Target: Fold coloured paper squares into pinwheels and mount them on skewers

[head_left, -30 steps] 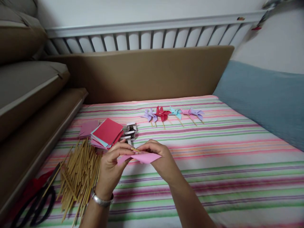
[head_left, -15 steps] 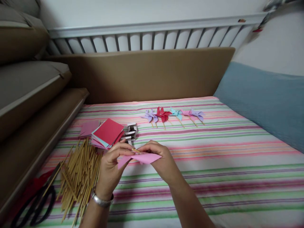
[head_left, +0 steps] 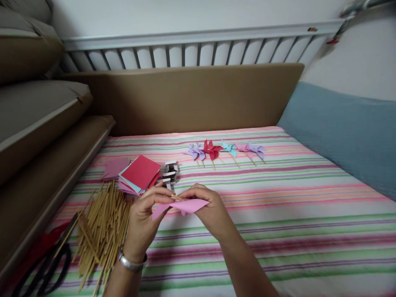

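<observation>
Above the striped bedsheet (head_left: 278,214), my left hand (head_left: 144,222) and my right hand (head_left: 210,212) together hold a folded pink paper (head_left: 185,205). A thin wooden stick tip (head_left: 176,197) shows between my fingertips at the paper's top. A silver bracelet sits on my left wrist. Left of my hands lies a pile of wooden sticks (head_left: 102,227). Behind them is a stack of coloured paper squares (head_left: 140,173), red on top.
A row of several finished paper pinwheels (head_left: 224,150) lies further back. A small black-and-white striped item (head_left: 169,172) sits by the paper stack. Black-handled scissors (head_left: 46,264) lie at the lower left. Brown cushions stand left and behind; a blue pillow (head_left: 340,128) is at the right.
Both hands hold the pink paper in almost the same place; the paper has tilted very slightly. Nothing else has moved.
</observation>
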A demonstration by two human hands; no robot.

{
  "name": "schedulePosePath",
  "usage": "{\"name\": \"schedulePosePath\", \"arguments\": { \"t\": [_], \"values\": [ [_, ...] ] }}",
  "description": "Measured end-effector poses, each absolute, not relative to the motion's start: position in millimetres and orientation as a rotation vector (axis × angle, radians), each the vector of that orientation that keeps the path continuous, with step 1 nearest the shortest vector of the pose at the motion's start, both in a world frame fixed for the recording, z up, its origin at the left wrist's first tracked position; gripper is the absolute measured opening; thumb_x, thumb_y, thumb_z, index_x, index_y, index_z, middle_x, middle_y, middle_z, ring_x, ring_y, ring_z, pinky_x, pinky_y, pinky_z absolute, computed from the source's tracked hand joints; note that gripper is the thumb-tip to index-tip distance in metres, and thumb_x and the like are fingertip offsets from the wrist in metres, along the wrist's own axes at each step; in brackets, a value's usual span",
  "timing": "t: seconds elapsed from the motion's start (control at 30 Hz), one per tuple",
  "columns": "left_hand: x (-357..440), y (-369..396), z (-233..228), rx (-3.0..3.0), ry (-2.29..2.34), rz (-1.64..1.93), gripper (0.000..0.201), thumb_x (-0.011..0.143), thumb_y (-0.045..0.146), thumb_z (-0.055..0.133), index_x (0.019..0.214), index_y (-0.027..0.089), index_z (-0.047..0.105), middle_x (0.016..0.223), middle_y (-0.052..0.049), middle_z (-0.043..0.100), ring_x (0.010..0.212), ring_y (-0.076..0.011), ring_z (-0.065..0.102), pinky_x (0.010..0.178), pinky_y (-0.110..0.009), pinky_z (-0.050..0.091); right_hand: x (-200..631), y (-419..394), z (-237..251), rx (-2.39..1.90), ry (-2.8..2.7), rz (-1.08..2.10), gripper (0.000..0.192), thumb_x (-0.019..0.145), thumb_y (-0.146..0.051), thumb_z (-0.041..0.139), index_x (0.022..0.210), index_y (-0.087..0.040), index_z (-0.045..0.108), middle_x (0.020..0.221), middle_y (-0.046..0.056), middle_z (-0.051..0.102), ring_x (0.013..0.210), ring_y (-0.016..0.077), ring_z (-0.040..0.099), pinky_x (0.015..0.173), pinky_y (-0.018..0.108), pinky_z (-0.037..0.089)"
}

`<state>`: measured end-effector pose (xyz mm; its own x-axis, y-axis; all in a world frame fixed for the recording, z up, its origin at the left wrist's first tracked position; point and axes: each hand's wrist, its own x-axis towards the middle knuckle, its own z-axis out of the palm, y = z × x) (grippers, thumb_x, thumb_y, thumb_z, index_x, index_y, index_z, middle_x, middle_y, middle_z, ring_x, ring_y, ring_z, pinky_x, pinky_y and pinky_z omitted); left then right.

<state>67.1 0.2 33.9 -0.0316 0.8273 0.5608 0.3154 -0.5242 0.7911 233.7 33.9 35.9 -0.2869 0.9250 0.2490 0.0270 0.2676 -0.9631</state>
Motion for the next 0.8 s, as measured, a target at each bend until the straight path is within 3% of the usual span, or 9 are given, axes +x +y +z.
{"name": "schedulePosePath", "arguments": {
  "t": [0.8],
  "values": [
    [66.1,-1.0,31.2,1.716,1.234,1.559,0.007,0.074,0.016,0.067,0.074,0.023,0.068,0.081,-0.001,0.071,0.080,-0.0166,0.065,0.099,-0.044,0.040,231.7,32.4,33.3,-0.849,-1.563,1.167,0.024,0.071,-0.005,0.061,0.079,-0.023,0.074,0.078,0.002,0.065,0.074,0.0148,0.061,0.066,0.025,0.047]
  ]
}}
